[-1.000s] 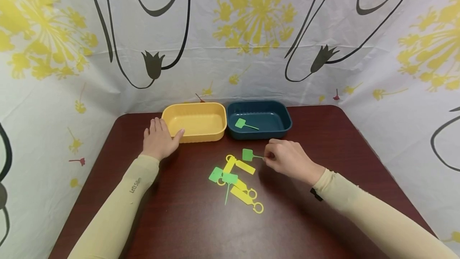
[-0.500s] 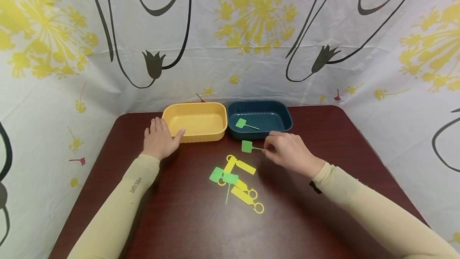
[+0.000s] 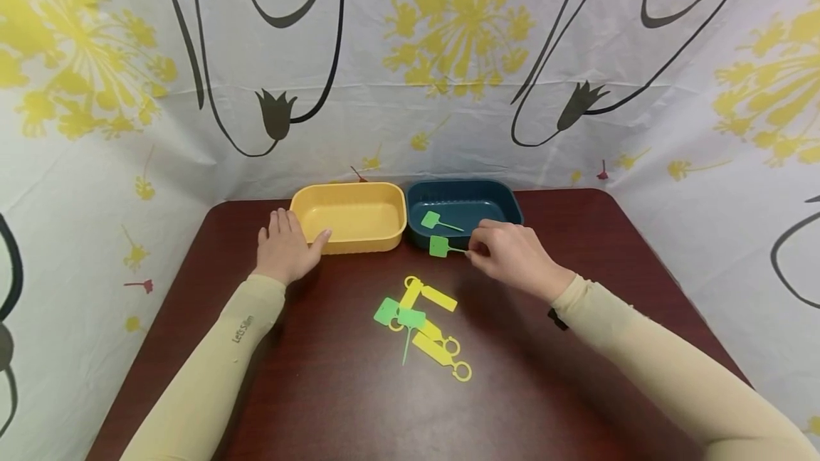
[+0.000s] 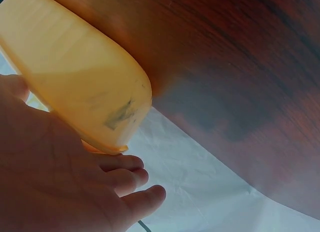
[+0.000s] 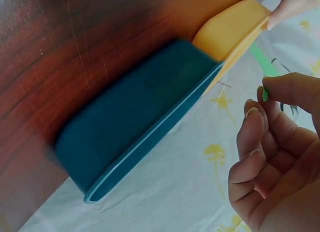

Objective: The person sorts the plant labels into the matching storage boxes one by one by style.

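Observation:
My right hand (image 3: pixel 512 258) pinches the thin stem of a green plastic tag (image 3: pixel 438 246) between thumb and forefinger. Its square head points left, over the front wall of the dark blue bin (image 3: pixel 474 191). In the right wrist view the stem's tip (image 5: pixel 265 94) shows between thumb and finger. Inside that bin lies another green tag (image 3: pixel 430 220). My left hand (image 3: pixel 285 247) is spread at the left end of the yellow bin (image 3: pixel 361 242), its thumb across the front rim. From the left wrist view, the palm and straight fingers (image 4: pixel 142 202) lie along the bin's rim.
A loose pile lies mid-table: yellow ring-ended tags (image 3: pixel 435 349) and two green tags, one on top (image 3: pixel 411 318) and one beside it (image 3: pixel 386 311). The two bins stand side by side at the dark wooden table's (image 3: pixel 307 397) back edge, before a patterned cloth (image 3: pixel 359 126).
My right hand has moved away from me with the green tag, from the table in front of the blue bin to its front wall. The left hand stays in place.

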### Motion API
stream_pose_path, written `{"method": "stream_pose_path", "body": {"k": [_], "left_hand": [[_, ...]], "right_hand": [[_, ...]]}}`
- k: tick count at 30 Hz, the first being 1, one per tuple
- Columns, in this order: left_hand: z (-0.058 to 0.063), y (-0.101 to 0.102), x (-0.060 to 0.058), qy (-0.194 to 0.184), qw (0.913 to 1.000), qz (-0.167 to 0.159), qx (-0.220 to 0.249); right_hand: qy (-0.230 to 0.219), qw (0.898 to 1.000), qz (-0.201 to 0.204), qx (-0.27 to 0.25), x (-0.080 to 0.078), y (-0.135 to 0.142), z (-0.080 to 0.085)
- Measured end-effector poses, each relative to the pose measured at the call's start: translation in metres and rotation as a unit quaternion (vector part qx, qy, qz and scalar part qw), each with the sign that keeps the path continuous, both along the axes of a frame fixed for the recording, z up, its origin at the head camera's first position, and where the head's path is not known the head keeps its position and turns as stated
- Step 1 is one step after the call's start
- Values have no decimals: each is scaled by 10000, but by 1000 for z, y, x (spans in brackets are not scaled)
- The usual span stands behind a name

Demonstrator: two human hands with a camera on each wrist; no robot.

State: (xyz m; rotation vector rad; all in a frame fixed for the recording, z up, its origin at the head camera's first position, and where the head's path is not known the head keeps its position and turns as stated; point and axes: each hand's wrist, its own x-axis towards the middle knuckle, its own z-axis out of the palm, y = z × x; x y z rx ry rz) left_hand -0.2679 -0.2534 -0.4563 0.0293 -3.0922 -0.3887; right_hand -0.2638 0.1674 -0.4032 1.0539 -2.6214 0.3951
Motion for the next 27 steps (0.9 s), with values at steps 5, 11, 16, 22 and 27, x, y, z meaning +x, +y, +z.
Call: {"method": "stream_pose_path", "body": {"k": [5,11,16,22,27], "left_hand": [[0,1,-1,-7,10000,-7,13],[0,1,-2,-29,10000,-21,-14],[1,1,-1,-26,10000,-9,-44],[3,1,0,-42,10000,-7,-28],[3,2,0,-12,10000,-10,-31]], "right_hand": [[-40,10000,-57,-3,-7,2,0],[-108,9998,-136,-2,-17,4,2],[-110,9997,-200,-6,-27,3,4],[-100,9994,-319,49,-39,5,3],[-225,9987,-446,35,-47,7,1]]}}
